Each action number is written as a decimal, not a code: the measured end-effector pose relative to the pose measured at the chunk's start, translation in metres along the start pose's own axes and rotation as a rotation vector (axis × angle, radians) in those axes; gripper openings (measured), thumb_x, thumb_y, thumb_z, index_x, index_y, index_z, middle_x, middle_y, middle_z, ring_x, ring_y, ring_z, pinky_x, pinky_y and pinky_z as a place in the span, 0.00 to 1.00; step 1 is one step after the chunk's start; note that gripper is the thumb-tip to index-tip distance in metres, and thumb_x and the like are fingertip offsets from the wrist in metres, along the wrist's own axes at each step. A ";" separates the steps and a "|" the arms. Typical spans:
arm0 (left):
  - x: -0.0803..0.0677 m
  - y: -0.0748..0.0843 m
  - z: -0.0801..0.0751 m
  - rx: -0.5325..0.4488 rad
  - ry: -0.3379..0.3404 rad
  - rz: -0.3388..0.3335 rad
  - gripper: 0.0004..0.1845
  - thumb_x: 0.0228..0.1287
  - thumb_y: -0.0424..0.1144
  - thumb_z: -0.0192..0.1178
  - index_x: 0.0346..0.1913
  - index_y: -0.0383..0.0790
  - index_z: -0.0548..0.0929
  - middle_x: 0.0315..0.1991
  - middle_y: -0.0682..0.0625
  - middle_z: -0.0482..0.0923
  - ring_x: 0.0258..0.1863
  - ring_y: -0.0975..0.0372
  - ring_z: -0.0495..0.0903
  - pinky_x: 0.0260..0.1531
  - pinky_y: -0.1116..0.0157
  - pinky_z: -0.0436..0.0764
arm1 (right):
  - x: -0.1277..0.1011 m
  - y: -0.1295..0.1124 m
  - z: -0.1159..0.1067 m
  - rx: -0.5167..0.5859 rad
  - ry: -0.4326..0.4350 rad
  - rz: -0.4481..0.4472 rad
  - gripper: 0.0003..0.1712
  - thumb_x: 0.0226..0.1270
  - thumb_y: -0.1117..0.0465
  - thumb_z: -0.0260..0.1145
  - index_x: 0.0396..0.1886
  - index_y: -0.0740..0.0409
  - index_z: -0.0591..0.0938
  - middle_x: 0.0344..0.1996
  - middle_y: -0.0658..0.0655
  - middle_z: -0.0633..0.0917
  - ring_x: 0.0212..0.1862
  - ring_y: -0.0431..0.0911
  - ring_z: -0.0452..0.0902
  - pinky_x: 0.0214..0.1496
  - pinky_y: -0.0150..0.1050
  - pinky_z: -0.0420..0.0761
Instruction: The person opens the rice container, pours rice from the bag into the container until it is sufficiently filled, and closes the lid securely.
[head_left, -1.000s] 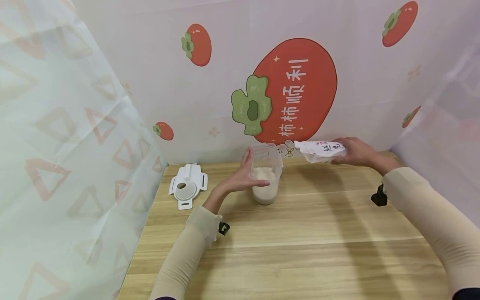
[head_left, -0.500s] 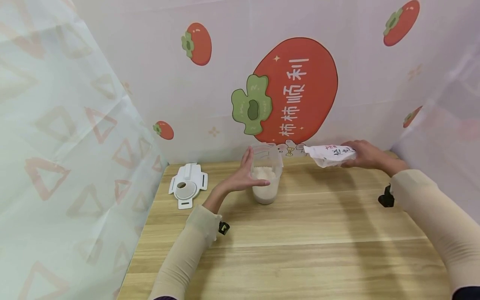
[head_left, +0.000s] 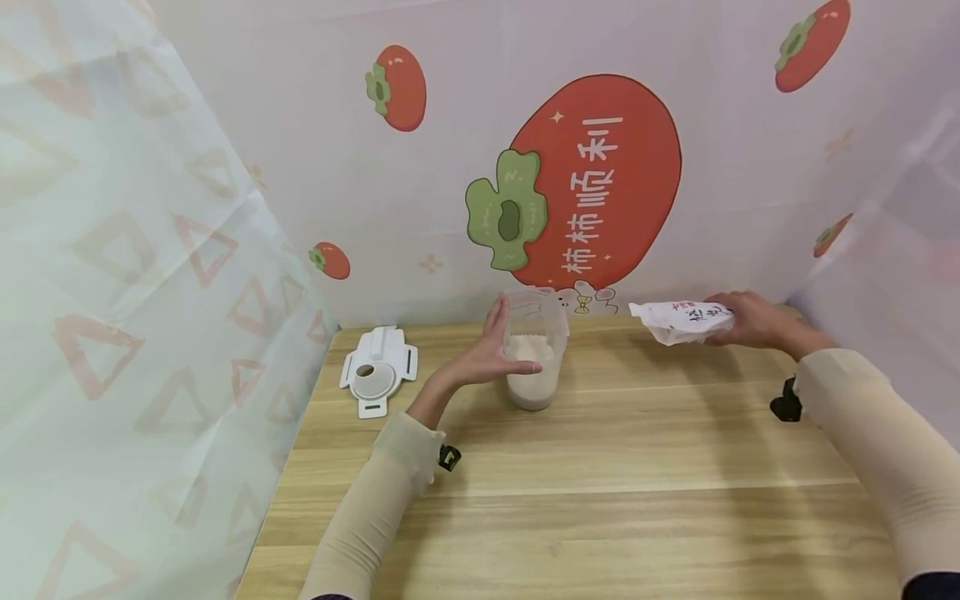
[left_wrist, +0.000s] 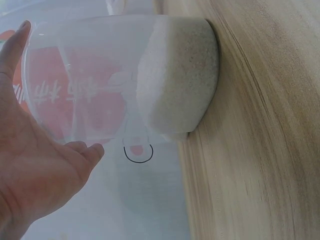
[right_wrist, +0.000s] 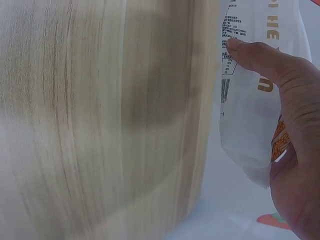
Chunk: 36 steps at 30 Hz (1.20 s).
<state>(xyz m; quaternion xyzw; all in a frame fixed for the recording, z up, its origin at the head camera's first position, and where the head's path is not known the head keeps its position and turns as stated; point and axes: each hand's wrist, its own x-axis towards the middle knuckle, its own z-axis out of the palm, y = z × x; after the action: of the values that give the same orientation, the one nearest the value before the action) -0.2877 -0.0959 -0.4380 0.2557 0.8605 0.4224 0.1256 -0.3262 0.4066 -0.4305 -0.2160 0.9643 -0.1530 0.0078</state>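
Pale grained wooden table [head_left: 600, 467], open left hand [head_left: 483, 354] against clear rice-filled container [head_left: 534, 350], right hand [head_left: 753, 321] gripping crinkly white bag [head_left: 678, 321]

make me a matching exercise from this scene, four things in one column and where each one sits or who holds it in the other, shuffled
Things:
1. clear plastic container with white rice
2. white printed plastic bag
3. white flat plastic lid with a round hole
4. black wrist strap clip

Places:
A. lying alone at the table's far left
B. held in the right hand
C. at the right forearm's sleeve
D. upright mid-table, against the open left hand

Pairs: 1-D, 2-B, 3-A, 4-C
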 end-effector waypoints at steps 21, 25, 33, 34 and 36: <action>-0.001 0.002 0.000 0.016 0.008 -0.005 0.75 0.59 0.59 0.77 0.84 0.51 0.22 0.86 0.49 0.17 0.85 0.58 0.26 0.83 0.49 0.47 | -0.028 0.034 0.012 -0.033 -0.035 0.073 0.42 0.52 0.53 0.86 0.60 0.75 0.80 0.49 0.72 0.86 0.47 0.60 0.82 0.49 0.55 0.78; -0.003 0.003 0.000 0.021 0.014 0.002 0.75 0.59 0.58 0.77 0.85 0.50 0.23 0.86 0.49 0.17 0.85 0.58 0.25 0.83 0.49 0.46 | -0.030 0.037 0.011 -0.042 -0.061 0.097 0.43 0.52 0.52 0.86 0.60 0.76 0.80 0.52 0.77 0.84 0.51 0.67 0.81 0.53 0.66 0.78; -0.001 0.000 0.001 0.019 0.018 0.011 0.75 0.59 0.58 0.77 0.84 0.50 0.23 0.86 0.49 0.17 0.85 0.60 0.24 0.83 0.50 0.46 | -0.033 0.040 0.013 -0.029 -0.114 0.102 0.45 0.53 0.52 0.86 0.63 0.75 0.79 0.56 0.79 0.82 0.54 0.70 0.80 0.54 0.68 0.77; -0.001 -0.001 0.001 0.019 0.018 0.013 0.74 0.59 0.57 0.77 0.84 0.50 0.23 0.86 0.49 0.17 0.85 0.60 0.24 0.83 0.49 0.46 | -0.033 0.041 0.013 -0.025 -0.119 0.101 0.45 0.53 0.52 0.86 0.63 0.76 0.78 0.56 0.80 0.82 0.54 0.71 0.80 0.54 0.68 0.77; -0.001 -0.001 0.001 0.019 0.017 0.012 0.74 0.59 0.57 0.77 0.85 0.50 0.23 0.86 0.49 0.17 0.85 0.60 0.24 0.83 0.50 0.46 | -0.033 0.041 0.014 -0.019 -0.124 0.095 0.45 0.53 0.53 0.85 0.63 0.76 0.78 0.57 0.81 0.81 0.55 0.72 0.79 0.55 0.69 0.76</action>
<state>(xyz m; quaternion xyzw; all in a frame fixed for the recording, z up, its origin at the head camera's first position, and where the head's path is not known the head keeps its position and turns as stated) -0.2868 -0.0962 -0.4401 0.2584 0.8639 0.4172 0.1133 -0.3120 0.4518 -0.4575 -0.1791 0.9725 -0.1296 0.0729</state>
